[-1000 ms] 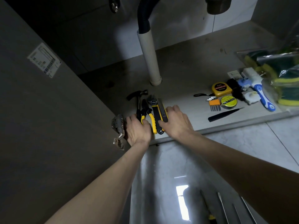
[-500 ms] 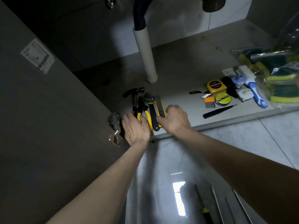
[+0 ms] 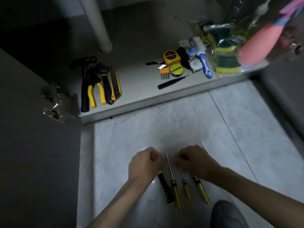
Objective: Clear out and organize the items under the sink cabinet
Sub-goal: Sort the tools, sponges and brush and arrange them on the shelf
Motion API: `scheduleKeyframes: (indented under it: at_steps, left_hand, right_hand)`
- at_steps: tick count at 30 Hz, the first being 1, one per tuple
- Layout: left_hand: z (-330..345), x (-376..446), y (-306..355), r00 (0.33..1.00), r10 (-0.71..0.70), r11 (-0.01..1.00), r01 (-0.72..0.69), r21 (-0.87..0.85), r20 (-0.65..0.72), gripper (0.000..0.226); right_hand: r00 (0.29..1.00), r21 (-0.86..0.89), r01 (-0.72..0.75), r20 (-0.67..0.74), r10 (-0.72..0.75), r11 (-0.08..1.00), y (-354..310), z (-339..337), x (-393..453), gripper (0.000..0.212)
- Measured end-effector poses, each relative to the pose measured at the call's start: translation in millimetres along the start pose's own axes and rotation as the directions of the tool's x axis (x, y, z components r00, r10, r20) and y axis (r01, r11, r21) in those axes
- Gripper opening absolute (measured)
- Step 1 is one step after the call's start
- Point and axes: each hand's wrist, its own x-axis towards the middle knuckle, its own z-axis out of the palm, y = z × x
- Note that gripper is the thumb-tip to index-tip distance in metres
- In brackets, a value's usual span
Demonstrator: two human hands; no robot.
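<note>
In the head view, both hands are low over the tiled floor (image 3: 181,122) in front of the cabinet. The left hand (image 3: 143,163) and the right hand (image 3: 195,160) have curled fingers above the shafts of four screwdrivers (image 3: 176,193), which lie side by side on the floor with yellow and black handles toward the person. Whether the fingers grip the shafts or only hover, I cannot tell, because the picture is blurred there.

On the cabinet shelf (image 3: 139,83), at the left, a hammer (image 3: 84,83), pliers (image 3: 96,89), a wrench (image 3: 106,84) and a knife (image 3: 116,83) lie close together in a row. To the right are a tape measure (image 3: 171,57), a round tin (image 3: 176,69), an orange comb (image 3: 164,73), a black pick (image 3: 171,82) and a blue scraper (image 3: 204,65). A bag of sponges (image 3: 225,51) stands at the far right. The white pipe (image 3: 97,23) goes down into the shelf behind the tools.
</note>
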Motion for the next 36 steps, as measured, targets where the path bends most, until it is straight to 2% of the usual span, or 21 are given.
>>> scheduleKeyframes:
  at_steps: [1, 2, 6, 8, 11, 13, 17, 21, 23, 27, 29, 31, 34, 36]
  left_hand:
    - [6.7, -7.8, -9.1, 0.99, -0.054, 0.991, 0.036, 0.13, 0.132, 0.032]
    - [9.6, -12.0, -16.4, 0.974, -0.092, 0.975, 0.045, 0.216, 0.209, 0.04]
    - [21.8, -17.1, -26.9, 0.932, -0.165, 0.937, 0.045, 0.347, 0.323, 0.06]
    - [31.4, -22.7, -26.3, 0.926, -0.197, 0.928, 0.07, 0.366, 0.321, 0.057]
    - [44.7, -28.4, -22.5, 0.921, -0.267, 0.941, 0.188, 0.28, 0.282, 0.046]
    - [49.1, -28.1, -22.4, 0.917, -0.286, 0.946, 0.225, 0.233, 0.277, 0.037]
    - [45.3, -22.5, -22.9, 0.917, -0.271, 0.955, 0.217, 0.203, 0.293, 0.031]
    - [18.9, -2.4, -19.8, 0.969, -0.195, 0.97, 0.166, 0.18, 0.155, 0.027]
    - [-3.8, 12.5, -12.3, 0.983, -0.165, 0.977, 0.15, 0.154, 0.084, 0.026]
    - [-54.3, 44.8, 22.8, 0.995, -0.092, 0.995, 0.093, 0.028, -0.024, 0.033]
    - [-77.2, 61.2, 44.1, 0.998, -0.02, 1.0, 0.022, 0.02, -0.067, 0.037]
    - [-96.3, 81.6, 62.6, 0.992, 0.023, 0.997, -0.014, 0.073, -0.124, 0.041]
    - [-118.0, 117.9, 85.6, 0.979, 0.041, 0.98, 0.0, 0.201, -0.197, 0.046]
    - [-131.2, 141.3, 94.2, 0.973, 0.057, 0.964, 0.005, 0.265, -0.224, 0.048]
  right_hand:
    - [0.999, -0.054, 0.011, 0.043, -0.008, 0.998, 7.4, 9.5, -6.0, 0.037]
    - [0.998, -0.102, 0.019, 0.064, -0.013, 0.995, 12.3, 17.9, -9.4, 0.04]
    - [0.997, -0.199, 0.064, 0.058, -0.053, 0.978, 12.6, 49.2, -7.3, 0.044]
    - [0.993, -0.222, 0.102, 0.082, -0.086, 0.97, 5.2, 63.7, -8.9, 0.049]
    - [0.994, -0.195, 0.074, 0.087, -0.058, 0.978, 1.1, 72.0, -7.3, 0.035]
    - [0.997, -0.164, 0.048, 0.071, -0.037, 0.985, -1.1, 72.6, -5.8, 0.035]
    - [0.998, -0.18, 0.063, -0.006, -0.065, 0.982, -4.0, 80.9, -6.1, 0.022]
    - [0.997, -0.157, 0.043, -0.056, -0.053, 0.987, -4.7, 77.4, 4.9, 0.015]
    - [0.997, -0.057, 0.038, -0.072, -0.042, 0.998, -8.0, 69.1, 14.5, 0.023]
    - [0.985, 0.289, -0.001, -0.165, 0.051, 0.957, -25.9, 37.5, 31.7, 0.039]
    - [0.976, 0.501, 0.007, -0.194, 0.104, 0.866, -38.0, 16.9, 40.3, 0.041]
    - [0.97, 0.689, 0.071, -0.215, 0.11, 0.722, -49.1, -0.4, 49.3, 0.035]
    - [0.947, 0.809, 0.199, -0.304, 0.105, 0.554, -65.7, -21.1, 59.9, 0.019]
    - [0.921, 0.789, 0.278, -0.38, 0.081, 0.548, -78.4, -35.5, 65.1, 0.016]
